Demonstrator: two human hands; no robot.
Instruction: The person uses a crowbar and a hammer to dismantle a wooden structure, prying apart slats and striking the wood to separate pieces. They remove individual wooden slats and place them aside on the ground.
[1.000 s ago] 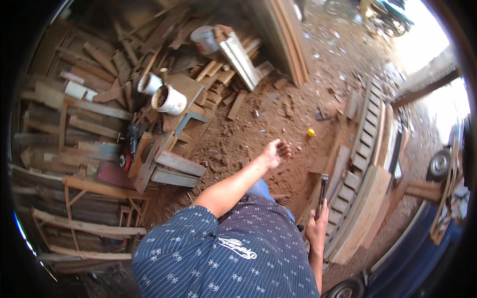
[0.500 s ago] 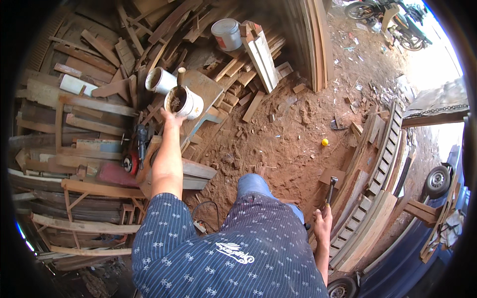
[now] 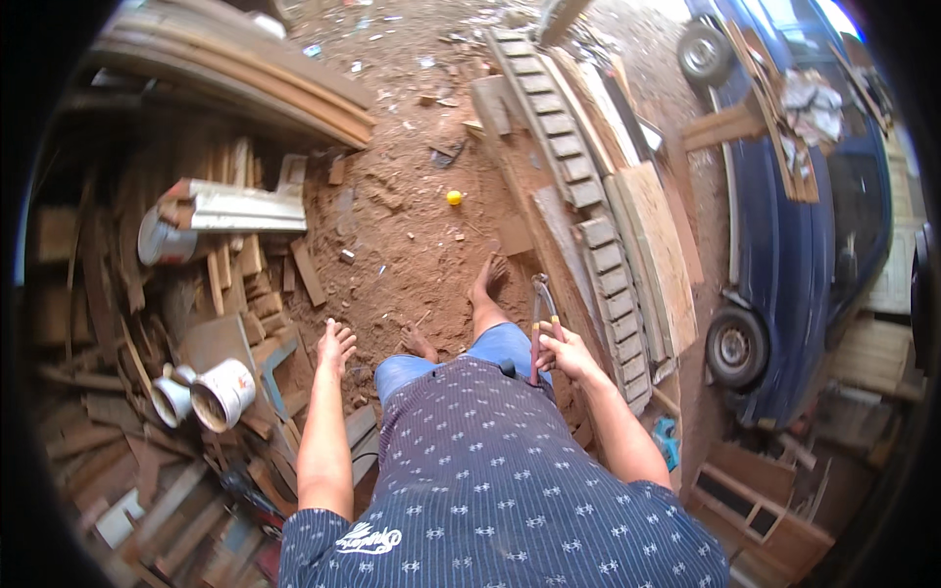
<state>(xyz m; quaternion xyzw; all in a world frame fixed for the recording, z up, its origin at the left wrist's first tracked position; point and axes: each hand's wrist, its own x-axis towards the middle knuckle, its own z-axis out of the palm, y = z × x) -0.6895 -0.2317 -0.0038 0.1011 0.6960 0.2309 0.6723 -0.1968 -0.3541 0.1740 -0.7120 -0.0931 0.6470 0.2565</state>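
My left hand (image 3: 335, 349) is held out over the dirt floor, fingers apart and nothing in it. My right hand (image 3: 563, 353) grips a pair of pincers (image 3: 540, 299) with dark red and yellow handles, its metal jaws pointing away from me. The handles stand somewhat spread. Left of my left hand are a white bucket (image 3: 223, 394), lying at a slant in this view, and a second pale bucket (image 3: 170, 400) beside it.
A long slatted wooden piece (image 3: 578, 186) and planks (image 3: 655, 245) lie to my right, beyond them a blue vehicle (image 3: 784, 294). Scrap wood (image 3: 147, 470) is piled at left. A yellow ball-like object (image 3: 454, 198) and a teal tool (image 3: 667, 443) rest on the ground.
My left hand has come off the white bucket and drawn back, now open. My view has turned right. The pincers remain in my right hand, now showing two handles.
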